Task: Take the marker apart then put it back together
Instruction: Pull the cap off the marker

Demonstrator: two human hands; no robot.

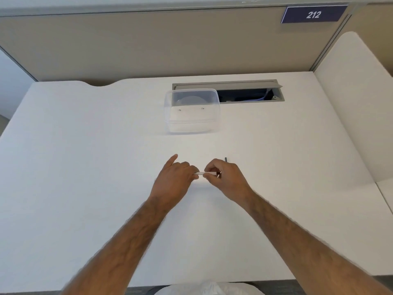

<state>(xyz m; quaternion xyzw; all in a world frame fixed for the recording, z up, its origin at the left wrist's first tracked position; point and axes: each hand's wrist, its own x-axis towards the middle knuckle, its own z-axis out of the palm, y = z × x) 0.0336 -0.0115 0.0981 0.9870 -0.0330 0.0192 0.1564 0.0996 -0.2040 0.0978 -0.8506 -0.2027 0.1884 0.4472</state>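
Both of your hands are meeting over the middle of the white desk point(85, 167), gripping a slim white marker point(202, 173) that is lying level between them. Your left hand point(172, 179) is pinching one end with curled fingers while its index finger is pointing away from you. Your right hand point(225, 177) is closing its fingertips point(207, 170) around the other end, and a thin dark piece point(226, 159) is poking up just behind its knuckles; whether you are holding it cannot be told. Farther back, a clear plastic container point(192, 110) is sitting on the desk, just in front of an open cable tray point(244, 92). A sign point(313, 14) reading 212 is hanging on the partition.
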